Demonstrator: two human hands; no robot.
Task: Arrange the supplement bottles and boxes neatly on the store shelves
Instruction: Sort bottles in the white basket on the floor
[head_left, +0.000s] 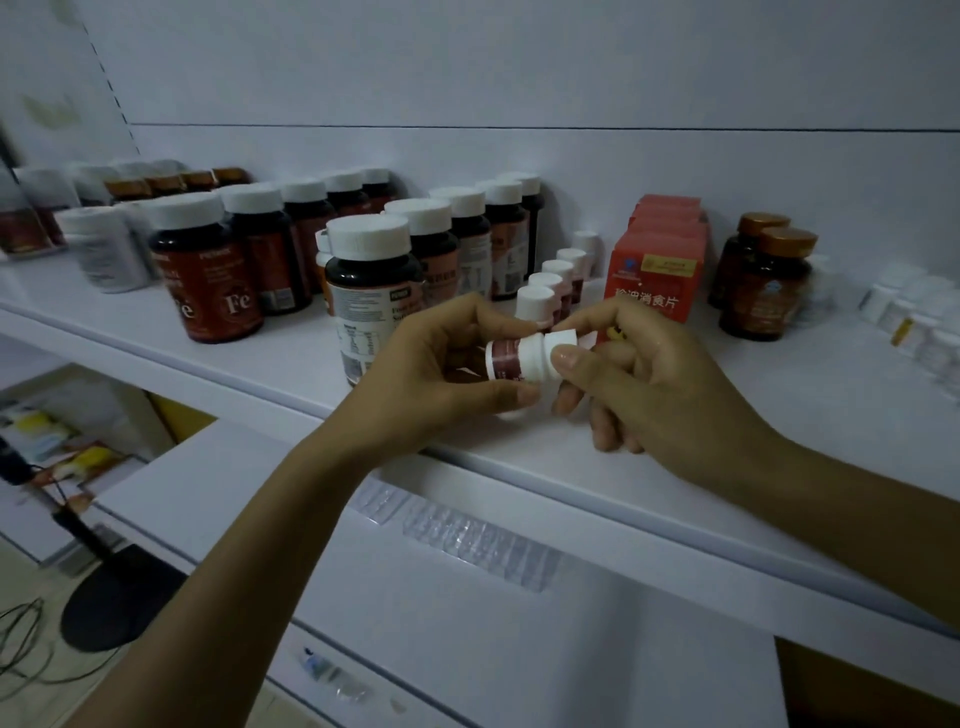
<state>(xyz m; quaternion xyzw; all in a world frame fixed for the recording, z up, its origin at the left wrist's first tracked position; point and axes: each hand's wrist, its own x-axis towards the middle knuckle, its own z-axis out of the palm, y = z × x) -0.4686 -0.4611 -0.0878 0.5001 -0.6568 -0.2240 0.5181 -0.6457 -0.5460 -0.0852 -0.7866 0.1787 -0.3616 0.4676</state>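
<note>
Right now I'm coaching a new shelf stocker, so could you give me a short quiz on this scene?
1. True or false: the left hand and the right hand both hold the small bottle.
2. The two bottles right of the red boxes have caps of which colour? A gold, B white, C blue.
3. Fill in: the small bottle is held ___, not upright.
Key: 1 true; 2 A; 3 on its side.
</note>
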